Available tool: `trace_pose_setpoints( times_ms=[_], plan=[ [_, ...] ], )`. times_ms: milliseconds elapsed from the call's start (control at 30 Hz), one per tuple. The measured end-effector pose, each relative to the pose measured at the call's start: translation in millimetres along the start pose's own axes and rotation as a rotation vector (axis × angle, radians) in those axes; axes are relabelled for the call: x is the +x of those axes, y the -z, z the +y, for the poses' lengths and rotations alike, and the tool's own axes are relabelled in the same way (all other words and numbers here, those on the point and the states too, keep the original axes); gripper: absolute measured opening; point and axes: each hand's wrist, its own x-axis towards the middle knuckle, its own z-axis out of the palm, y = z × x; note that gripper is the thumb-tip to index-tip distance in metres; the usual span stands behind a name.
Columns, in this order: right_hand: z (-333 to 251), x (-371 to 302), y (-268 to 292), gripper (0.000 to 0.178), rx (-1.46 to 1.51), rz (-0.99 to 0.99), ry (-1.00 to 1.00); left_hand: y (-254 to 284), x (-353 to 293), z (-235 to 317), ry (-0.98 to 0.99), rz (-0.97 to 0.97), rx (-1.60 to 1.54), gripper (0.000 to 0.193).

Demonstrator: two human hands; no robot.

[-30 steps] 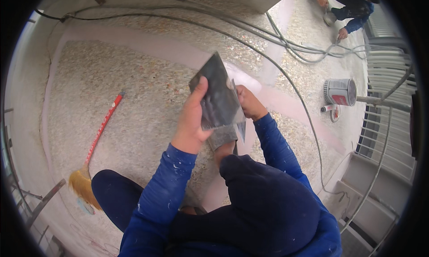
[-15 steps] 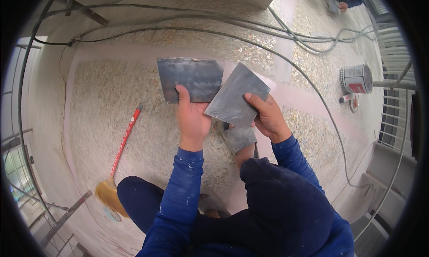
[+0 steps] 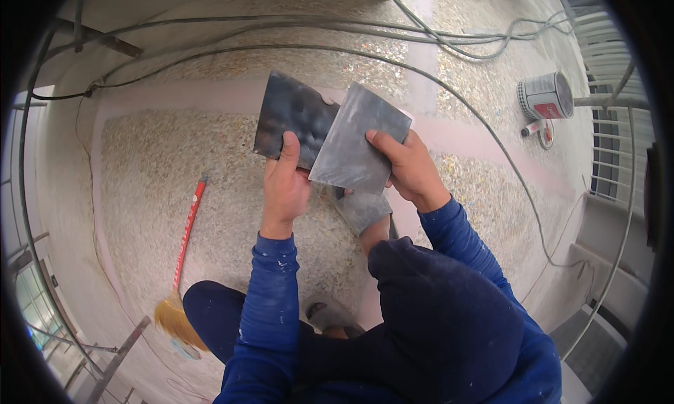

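Note:
My left hand (image 3: 284, 197) is closed on a dark rectangular steel plastering blade (image 3: 289, 120), thumb on its face and fingers hidden beneath. A small notch shows at the blade's far edge. My right hand (image 3: 413, 169) grips a lighter grey steel plastering blade (image 3: 361, 141), its face scuffed with pale streaks. This second blade is tilted and overlaps the right side of the dark one. Whether either blade has a handle underneath cannot be seen. Both are held above the floor, just beyond my sandalled foot (image 3: 363, 211).
Mottled floor (image 3: 154, 151) with pale pink bands lies below. Long cables (image 3: 281, 47) cross the far side and curve down the right. A broom (image 3: 188, 232) with a red handle lies left. A bucket (image 3: 546, 97) and a roll (image 3: 533, 128) stand near white railings (image 3: 611, 67).
The dark blade has turned clockwise, and the lighter one now covers more of its right side. Both hands have shifted slightly left. The other person at the far right has left the view.

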Motion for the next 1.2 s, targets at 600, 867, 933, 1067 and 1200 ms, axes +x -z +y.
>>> trace_pose_setpoints(
  times_ms=[600,867,933,1067,1200],
  plan=[
    [13.5,-44.5,184.3,0.039,-0.786,0.147,-0.026,202.5,-86.7,133.3,0.260,0.400,0.590,0.056],
    [105.6,-40.5,170.9,0.045,-1.277,-0.038,0.046,203.1,-98.1,126.7,0.240,0.360,0.365,0.055],
    [125.2,-46.5,165.4,0.049,-1.287,-0.041,0.082,201.2,-93.5,125.5,0.231,0.294,0.340,0.055],
    [182.6,-51.7,134.4,0.058,-1.661,0.066,0.260,202.6,-87.9,122.6,0.243,0.367,0.362,0.055],
    [215.8,-83.0,117.7,0.064,-1.827,0.096,0.179,204.5,-91.0,120.9,0.264,0.407,0.349,0.056]
  ],
)
